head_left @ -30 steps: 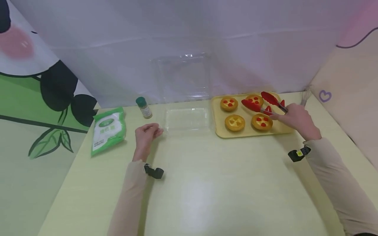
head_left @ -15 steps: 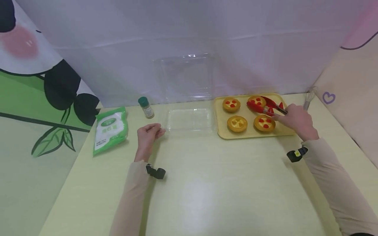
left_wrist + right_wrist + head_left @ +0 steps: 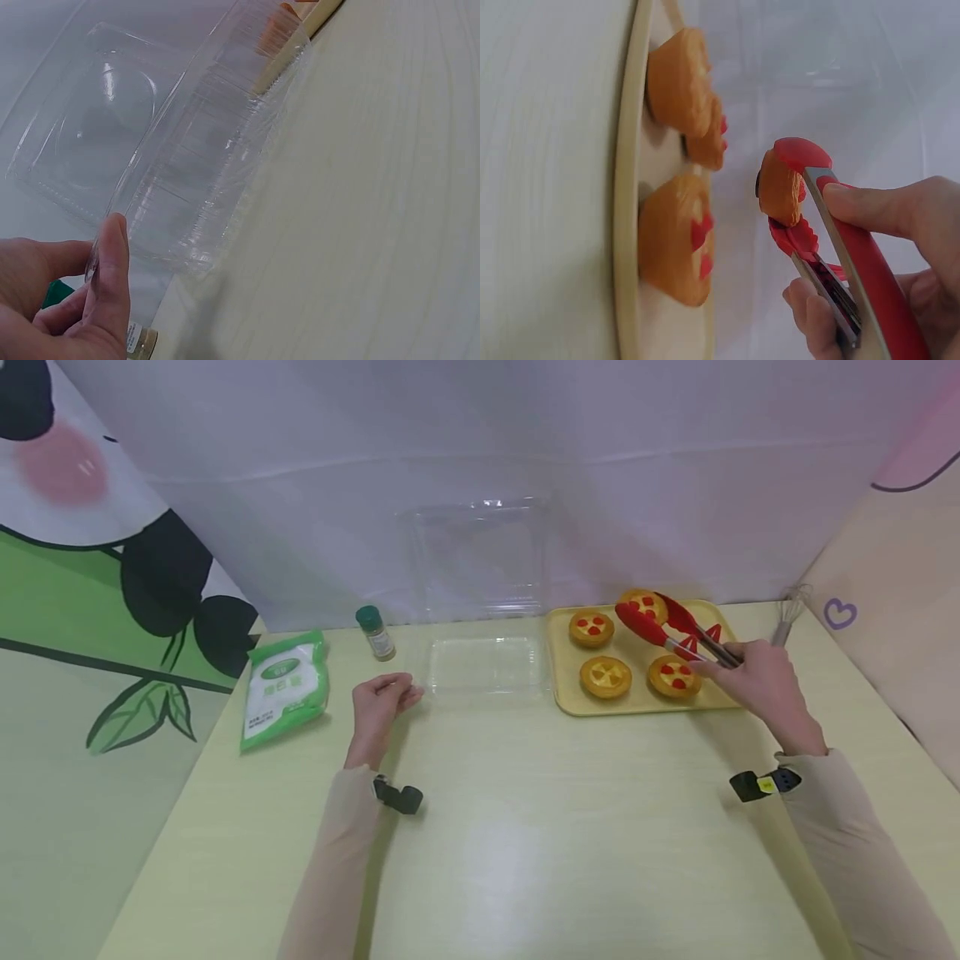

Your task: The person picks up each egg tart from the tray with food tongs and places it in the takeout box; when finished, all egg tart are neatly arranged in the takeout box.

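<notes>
My right hand [image 3: 763, 681] grips red-tipped metal tongs [image 3: 829, 217]. Between the tong heads is an egg tart [image 3: 780, 187] with red pieces on top, raised above the yellow tray [image 3: 573, 703]. Three more tarts stay on the tray: a red-dotted one [image 3: 591, 629] at back left, a plain yellow-topped one [image 3: 605, 677] in front, and another red-dotted one [image 3: 674, 677] under the tongs. My left hand [image 3: 380, 710] pinches the edge of a clear plastic clamshell box [image 3: 187, 172] between thumb and fingers. The box lies open, its lid [image 3: 483, 556] standing upright at the back.
A green-capped shaker jar [image 3: 377, 633] stands left of the box. Farther left lies a green and white bag [image 3: 285, 689]. A wire whisk [image 3: 787, 614] is behind my right hand, near the right wall. A white cloth hangs behind the table.
The tongs have closed around the back right tart and lifted it off the tray. My left hand keeps its pinch on the box edge. The head view has shifted slightly.
</notes>
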`<state>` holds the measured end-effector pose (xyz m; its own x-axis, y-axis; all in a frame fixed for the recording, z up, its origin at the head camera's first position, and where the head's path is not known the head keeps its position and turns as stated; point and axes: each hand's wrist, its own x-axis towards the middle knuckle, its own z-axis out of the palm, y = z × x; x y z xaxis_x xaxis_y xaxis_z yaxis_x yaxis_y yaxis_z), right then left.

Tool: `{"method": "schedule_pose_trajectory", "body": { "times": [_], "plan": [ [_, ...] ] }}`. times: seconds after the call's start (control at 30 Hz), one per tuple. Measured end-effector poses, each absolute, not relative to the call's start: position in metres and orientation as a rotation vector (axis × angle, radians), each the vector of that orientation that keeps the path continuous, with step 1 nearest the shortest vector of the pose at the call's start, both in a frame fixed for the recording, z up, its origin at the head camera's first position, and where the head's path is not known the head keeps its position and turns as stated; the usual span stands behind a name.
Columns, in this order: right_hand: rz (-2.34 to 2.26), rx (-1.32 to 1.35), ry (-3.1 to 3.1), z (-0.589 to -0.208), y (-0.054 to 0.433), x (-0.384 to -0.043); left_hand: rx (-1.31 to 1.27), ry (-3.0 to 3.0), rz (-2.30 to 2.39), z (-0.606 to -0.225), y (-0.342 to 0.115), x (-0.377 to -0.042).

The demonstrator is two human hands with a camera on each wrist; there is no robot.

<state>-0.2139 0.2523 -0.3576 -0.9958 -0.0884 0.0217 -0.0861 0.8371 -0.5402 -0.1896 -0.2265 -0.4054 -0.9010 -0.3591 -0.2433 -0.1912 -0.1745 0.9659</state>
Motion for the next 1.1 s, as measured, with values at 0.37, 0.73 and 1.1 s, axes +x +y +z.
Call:
{"method": "schedule_pose_trajectory", "body": {
  "times": [0.37, 0.73, 1.1],
  "plan": [
    [-0.94, -0.331, 2.964, -0.338, 0.212, -0.2, 0.668, -1.954, -2.213, -0.405, -0.226, -0.191],
    [-0.907, -0.551, 2.811, -0.337, 0.146, -0.215, 0.681, -1.93, -2.23, -0.404, -0.224, -0.188],
    [-0.893, -0.646, 2.651, -0.338, 0.084, -0.235, 0.723, -1.956, -2.201, -0.401, -0.223, -0.189]
  ]
}}
